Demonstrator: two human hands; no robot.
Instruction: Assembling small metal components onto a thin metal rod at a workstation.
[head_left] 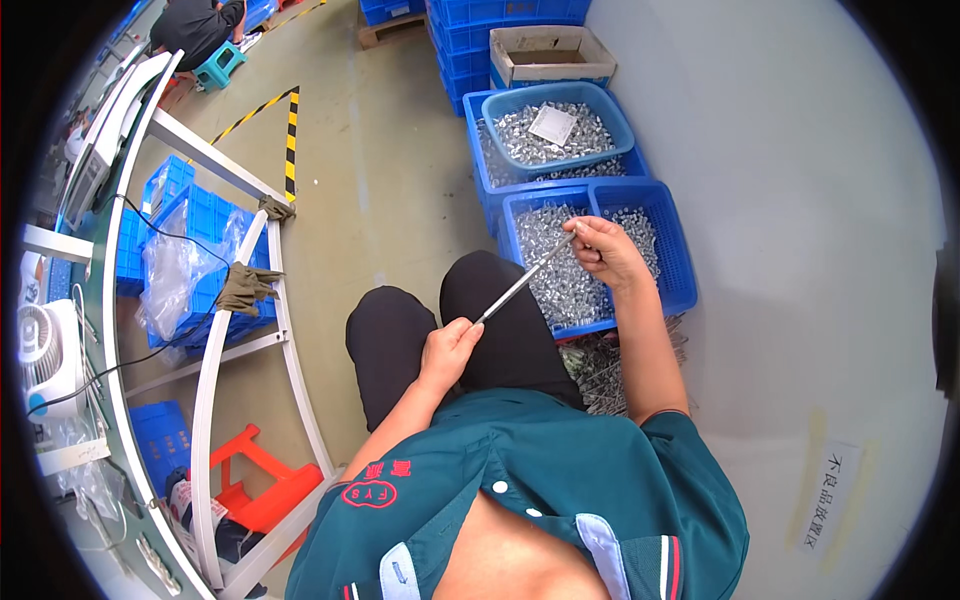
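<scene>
A thin grey metal rod (518, 285) slants up to the right across my lap. My left hand (453, 352) is closed round its lower end, above my dark trousers. At the upper end, my right hand (608, 250) pinches the rod between thumb and fingertips. Below that hand is a blue divided crate (683, 262), filled with many small shiny metal parts (556, 283). Whether a small part sits on the rod's tip is hidden by my right fingers.
Behind the crate, a light-blue basin (494, 112) of similar parts bears a white square card (553, 125). Stacked blue crates (462, 40) stand farther back. A white-framed table (212, 400) and a red stool (262, 490) are at left. A wall (790, 200) runs along the right.
</scene>
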